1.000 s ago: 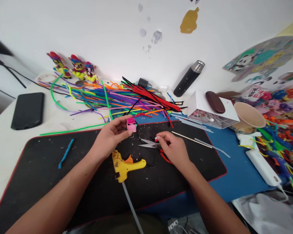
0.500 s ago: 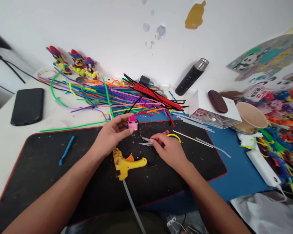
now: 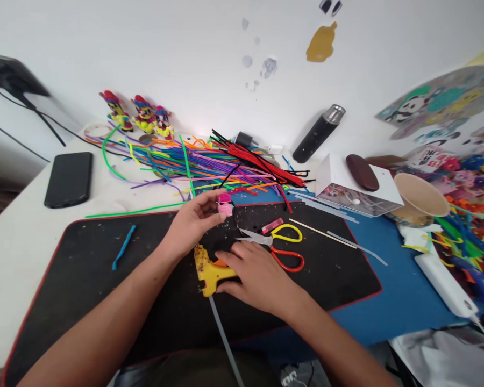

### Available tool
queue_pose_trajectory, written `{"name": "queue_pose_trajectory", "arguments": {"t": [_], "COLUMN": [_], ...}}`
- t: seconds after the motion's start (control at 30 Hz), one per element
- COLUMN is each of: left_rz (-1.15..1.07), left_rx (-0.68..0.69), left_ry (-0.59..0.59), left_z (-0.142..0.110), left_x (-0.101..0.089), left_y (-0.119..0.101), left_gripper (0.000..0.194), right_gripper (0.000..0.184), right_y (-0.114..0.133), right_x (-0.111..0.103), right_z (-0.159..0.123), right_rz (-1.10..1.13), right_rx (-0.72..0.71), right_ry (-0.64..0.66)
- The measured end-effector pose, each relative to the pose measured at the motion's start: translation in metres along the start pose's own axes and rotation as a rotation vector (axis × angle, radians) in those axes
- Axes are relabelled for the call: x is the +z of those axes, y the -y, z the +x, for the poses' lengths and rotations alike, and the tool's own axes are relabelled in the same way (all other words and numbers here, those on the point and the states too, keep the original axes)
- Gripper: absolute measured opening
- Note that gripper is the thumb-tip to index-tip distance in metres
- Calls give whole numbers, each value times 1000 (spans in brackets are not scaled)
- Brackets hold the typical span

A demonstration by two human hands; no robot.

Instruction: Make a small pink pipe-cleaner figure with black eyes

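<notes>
My left hand (image 3: 196, 220) pinches a small pink and magenta piece (image 3: 225, 206) between thumb and fingers, with a thin dark strand beside it. Below it, a yellow hot glue gun (image 3: 204, 271) with an orange trigger lies on the black mat (image 3: 153, 306), a translucent glue stick (image 3: 225, 336) running from its back. My right hand (image 3: 252, 274) closes around the gun's handle, fingers by the trigger and thumb on the near side. Just beyond that hand rest scissors (image 3: 262, 238) with one yellow and one red handle, blades slightly apart. A pink lighter (image 3: 272, 225) lies beside them.
Many coloured pipe cleaners (image 3: 210, 161) are heaped along the wall. A black phone (image 3: 68, 179) and a blue twisted piece (image 3: 123, 247) lie left. Three small figures (image 3: 145, 115), a black flask (image 3: 319, 134), a white box (image 3: 357, 185) and a paper bowl (image 3: 419, 196) stand behind.
My right hand has let go of the scissors, which lie on the mat, and has moved left onto the glue gun's handle. My left hand still holds the pink piece. The view has shifted slightly.
</notes>
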State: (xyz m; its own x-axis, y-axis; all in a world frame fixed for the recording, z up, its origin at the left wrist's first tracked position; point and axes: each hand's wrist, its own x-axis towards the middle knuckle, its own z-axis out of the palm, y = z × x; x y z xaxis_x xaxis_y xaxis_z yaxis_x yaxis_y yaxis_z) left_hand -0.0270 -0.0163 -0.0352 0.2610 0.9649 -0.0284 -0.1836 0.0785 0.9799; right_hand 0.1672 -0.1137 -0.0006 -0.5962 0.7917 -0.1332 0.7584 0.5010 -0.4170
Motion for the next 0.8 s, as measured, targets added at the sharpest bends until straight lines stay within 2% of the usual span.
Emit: {"name": "queue_pose_trajectory", "arguments": {"t": [0.17, 0.37, 0.5, 0.67, 0.8], "left_rz": [7, -25, -48, -75, -93], "left_rx": [20, 12, 57, 133, 148], "left_ry": [-15, -7, -38, -132, -232], "left_z": [0, -1, -1, 3, 7], "left_x": [-2, 1, -2, -14, -21], "left_y": [0, -4, -9, -17, -19], "left_gripper": [56, 54, 54, 57, 60], "right_gripper": [51, 44, 37, 36, 37], "right_y": [5, 5, 6, 0, -7], "right_x": [1, 4, 7, 12, 14], "right_z": [8, 8, 5, -6, -14], "right_rz": [-10, -5, 29, 241, 518], "right_rx": [-24, -15, -9, 74, 170], "right_ry": [66, 77, 70, -2, -125]}}
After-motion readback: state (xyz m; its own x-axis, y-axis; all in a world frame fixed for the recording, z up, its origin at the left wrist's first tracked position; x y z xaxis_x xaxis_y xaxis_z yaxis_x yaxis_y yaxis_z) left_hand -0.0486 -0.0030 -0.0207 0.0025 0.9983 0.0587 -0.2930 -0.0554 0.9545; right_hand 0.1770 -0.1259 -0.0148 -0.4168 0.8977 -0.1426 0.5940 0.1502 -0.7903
